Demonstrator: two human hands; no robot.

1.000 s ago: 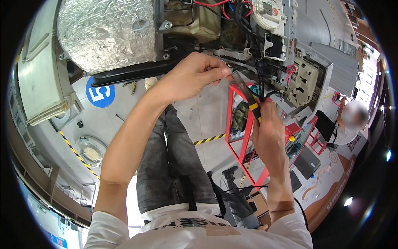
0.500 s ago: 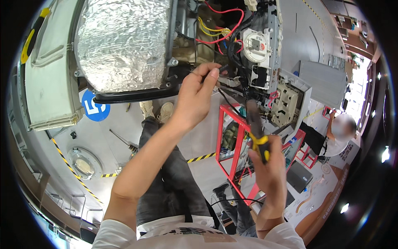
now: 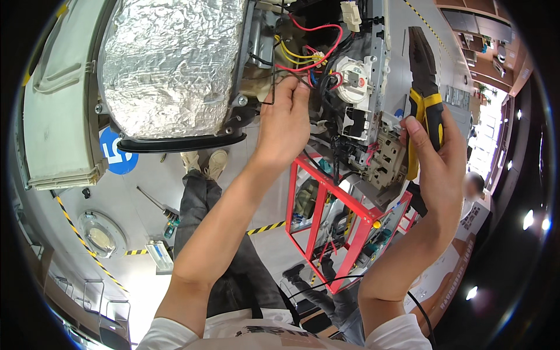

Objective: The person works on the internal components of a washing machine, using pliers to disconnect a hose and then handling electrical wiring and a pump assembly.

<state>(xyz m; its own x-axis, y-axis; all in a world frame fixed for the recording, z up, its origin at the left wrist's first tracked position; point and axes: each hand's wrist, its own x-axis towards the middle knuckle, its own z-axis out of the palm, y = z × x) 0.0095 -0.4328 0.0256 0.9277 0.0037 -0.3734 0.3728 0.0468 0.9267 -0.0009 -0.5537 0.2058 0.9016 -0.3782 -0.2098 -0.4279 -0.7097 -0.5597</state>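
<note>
My left hand point(image 3: 283, 125) reaches into the open machine, fingers curled among the wires beside a thin black line; what they pinch, if anything, is hidden. Red wires point(image 3: 315, 26) and yellow wires point(image 3: 289, 52) run just above them. My right hand point(image 3: 434, 154) grips long-nose pliers point(image 3: 426, 70) with yellow-and-black handles, jaws pointing up, to the right of the metal frame. Between my hands are a white round component point(image 3: 353, 81), dark cable bundles and a beige plastic housing point(image 3: 385, 154). A foil-covered box point(image 3: 169, 64) is left of my left hand.
A red-framed cart point(image 3: 315, 210) stands below the machine. A drill point(image 3: 172, 224), a round metal-rimmed part point(image 3: 102, 233) and striped tape point(image 3: 76, 227) are on the floor. A pale panel point(image 3: 58, 140) is at left. Another person point(image 3: 473, 186) is at right; legs point(image 3: 329, 297) show below the cart.
My left hand has moved up into the wiring. My right hand has lifted the pliers up and to the right, away from the cable bundle, with the jaws raised.
</note>
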